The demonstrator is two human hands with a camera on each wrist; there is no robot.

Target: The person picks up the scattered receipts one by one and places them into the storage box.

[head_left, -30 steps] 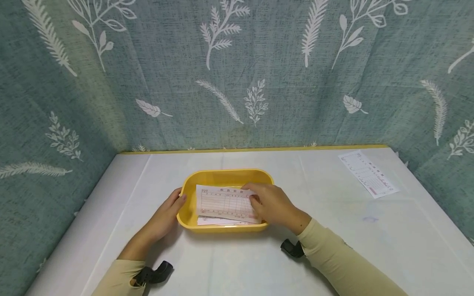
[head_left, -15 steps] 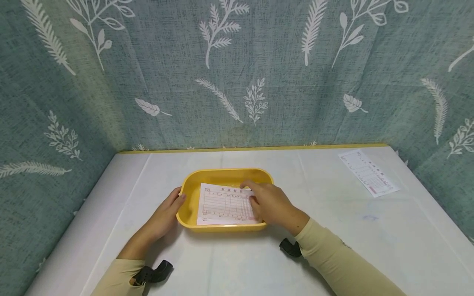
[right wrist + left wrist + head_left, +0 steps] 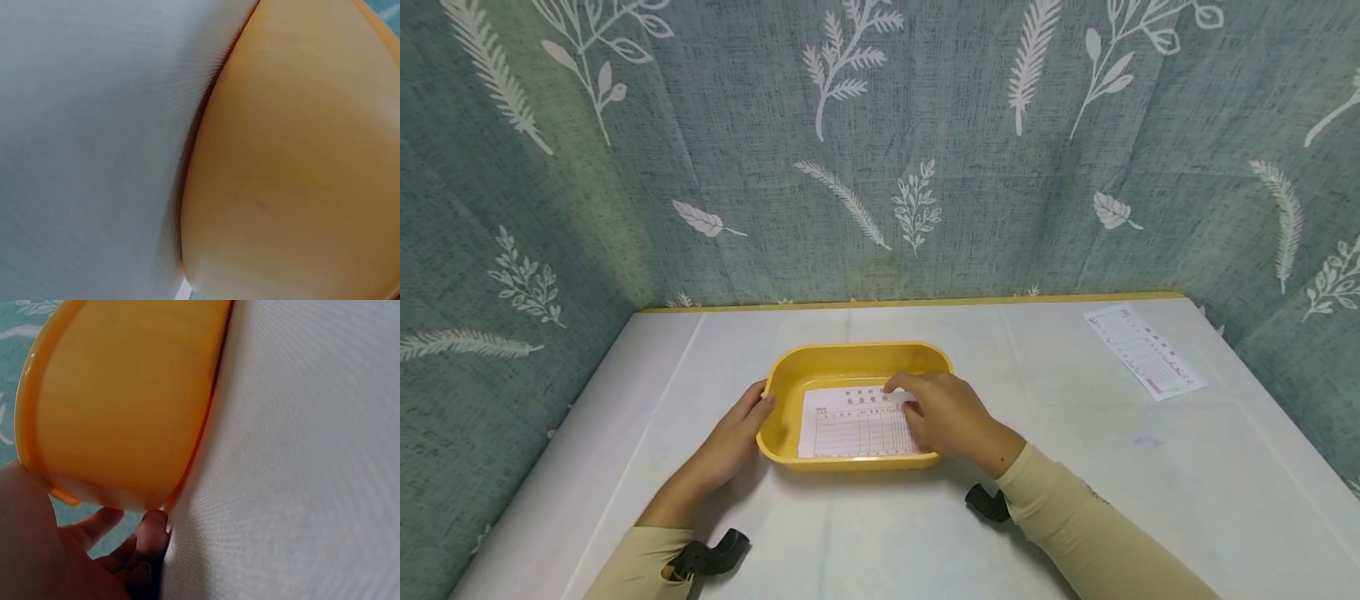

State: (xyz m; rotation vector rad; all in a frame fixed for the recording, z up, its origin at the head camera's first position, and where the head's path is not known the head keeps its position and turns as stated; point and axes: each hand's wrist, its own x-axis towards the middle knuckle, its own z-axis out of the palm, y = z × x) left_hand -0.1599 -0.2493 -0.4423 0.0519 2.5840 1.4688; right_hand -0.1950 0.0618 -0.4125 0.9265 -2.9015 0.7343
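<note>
A yellow plastic basin (image 3: 850,357) sits on the white table in the head view. My left hand (image 3: 733,437) grips its left end, the thumb over the rim and the fingers outside. In the left wrist view that hand (image 3: 81,550) is against the basin's outer wall (image 3: 125,412). Inside the basin lie printed receipt slips (image 3: 853,429), overlapping, with two lines of heading showing. My right hand (image 3: 955,417) reaches over the right end and pinches the slips' right side between thumb and index finger. The other right fingers are hidden. Only the basin's outside (image 3: 294,156) shows in the right wrist view.
Another printed slip (image 3: 1146,352) lies at an angle on the table's far right. The white table (image 3: 865,533) ends at a yellow strip (image 3: 925,302) along the back. Leaf-patterned green cloth (image 3: 745,167) hangs behind and at both sides. Black wrist mounts (image 3: 718,554) sit on the forearms.
The top slip, raised and tilted over the others a second ago, has come down into the basin and shifted toward its front. Both hands stay nearly in place.
</note>
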